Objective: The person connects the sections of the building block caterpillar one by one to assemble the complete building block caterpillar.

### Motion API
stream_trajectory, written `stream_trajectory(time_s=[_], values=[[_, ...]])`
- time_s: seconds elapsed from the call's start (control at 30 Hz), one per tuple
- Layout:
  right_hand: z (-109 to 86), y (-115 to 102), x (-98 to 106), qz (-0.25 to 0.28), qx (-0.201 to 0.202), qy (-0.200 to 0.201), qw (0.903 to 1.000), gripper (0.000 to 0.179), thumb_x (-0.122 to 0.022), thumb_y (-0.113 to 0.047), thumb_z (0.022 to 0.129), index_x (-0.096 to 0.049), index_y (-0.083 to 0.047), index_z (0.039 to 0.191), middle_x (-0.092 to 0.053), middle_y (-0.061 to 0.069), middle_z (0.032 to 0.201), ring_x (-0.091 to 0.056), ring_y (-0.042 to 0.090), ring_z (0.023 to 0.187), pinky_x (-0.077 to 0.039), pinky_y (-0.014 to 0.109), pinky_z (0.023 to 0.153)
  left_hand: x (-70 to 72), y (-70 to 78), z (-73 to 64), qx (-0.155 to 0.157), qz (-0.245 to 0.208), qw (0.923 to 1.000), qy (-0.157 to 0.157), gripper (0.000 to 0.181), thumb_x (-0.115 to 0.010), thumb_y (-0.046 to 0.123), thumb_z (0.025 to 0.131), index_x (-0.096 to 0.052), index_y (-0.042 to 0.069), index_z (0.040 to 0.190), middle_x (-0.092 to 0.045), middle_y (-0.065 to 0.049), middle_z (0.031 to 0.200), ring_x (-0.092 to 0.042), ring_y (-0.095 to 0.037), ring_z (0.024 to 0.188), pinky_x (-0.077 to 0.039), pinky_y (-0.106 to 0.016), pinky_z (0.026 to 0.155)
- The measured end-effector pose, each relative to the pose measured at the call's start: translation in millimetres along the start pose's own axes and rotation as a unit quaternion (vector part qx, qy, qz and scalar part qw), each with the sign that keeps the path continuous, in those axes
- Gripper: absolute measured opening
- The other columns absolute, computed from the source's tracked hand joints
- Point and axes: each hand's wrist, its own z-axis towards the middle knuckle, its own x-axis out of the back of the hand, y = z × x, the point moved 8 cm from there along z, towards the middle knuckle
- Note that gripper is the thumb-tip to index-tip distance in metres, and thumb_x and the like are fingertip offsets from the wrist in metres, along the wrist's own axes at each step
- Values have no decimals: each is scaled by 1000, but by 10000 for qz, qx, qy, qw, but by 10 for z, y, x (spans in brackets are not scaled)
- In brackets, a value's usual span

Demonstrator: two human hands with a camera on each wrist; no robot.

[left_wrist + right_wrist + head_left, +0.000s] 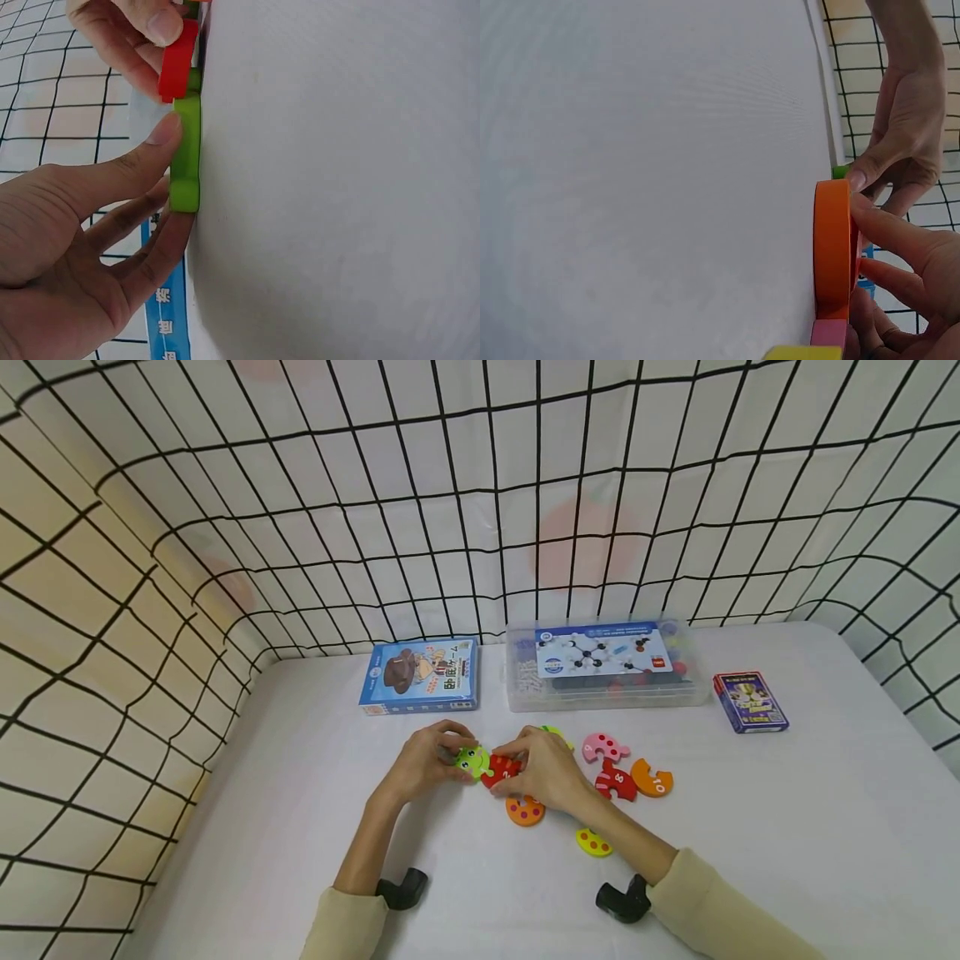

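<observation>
My left hand (420, 764) pinches a green puzzle piece (471, 762) with a smiling face by its left side. My right hand (551, 768) holds a red puzzle piece (501, 768) marked 2 between thumb and fingers. The two pieces meet edge to edge. In the left wrist view the green piece (185, 157) lies flat on the table, and the red piece (178, 64) is slightly raised and tilted over the green one's knob. An orange dotted piece (525, 811) lies just below the right hand, which partly covers another green piece (557, 734).
Right of the hands lie pink (602, 747), red (617, 781), orange (651, 778) and yellow (594, 842) pieces. Behind stand a blue game box (420, 677), a clear plastic case (607, 693) and a small card box (750, 702). Black netting (491, 493) surrounds the table.
</observation>
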Motion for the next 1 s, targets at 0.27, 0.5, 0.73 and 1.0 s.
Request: stream_trajectory(time_s=[0.27, 0.5, 0.73, 1.0], values=[[3, 12, -35, 144, 50, -109, 9998, 46, -93, -22, 76, -79, -12, 119, -63, 3, 98, -55, 16, 93, -48, 25, 72, 1, 2, -5, -39, 14, 10000, 0, 40, -87, 6, 80, -78, 3, 118, -69, -12, 128, -64, -27, 107, -61, -40, 91], [-1, 20, -48, 264, -8, -285, 9992, 46, -91, -19, 78, -78, -13, 122, -63, 3, 104, -55, 16, 93, -50, 23, 71, -1, -3, -6, -44, -25, 10000, 8, 40, -87, 6, 80, -78, 2, 119, -68, -12, 129, -64, -28, 109, -61, -40, 91], [22, -14, -47, 3, -141, -249, 9996, 47, -93, -21, 76, -79, -15, 121, -63, 2, 103, -55, 16, 95, -49, 26, 75, 11, 5, 1, -25, 41, 10000, 29, 40, -87, 5, 80, -78, 3, 118, -68, -12, 129, -63, -27, 109, -61, -39, 90], [30, 7, -68, -222, -349, -237, 9989, 48, -95, -24, 74, -80, -18, 119, -63, 1, 103, -56, 16, 95, -47, 28, 77, -3, 2, -16, 13, 49, 10000, 18, 41, -87, 6, 80, -77, 3, 120, -69, -11, 128, -63, -25, 105, -61, -37, 87]])
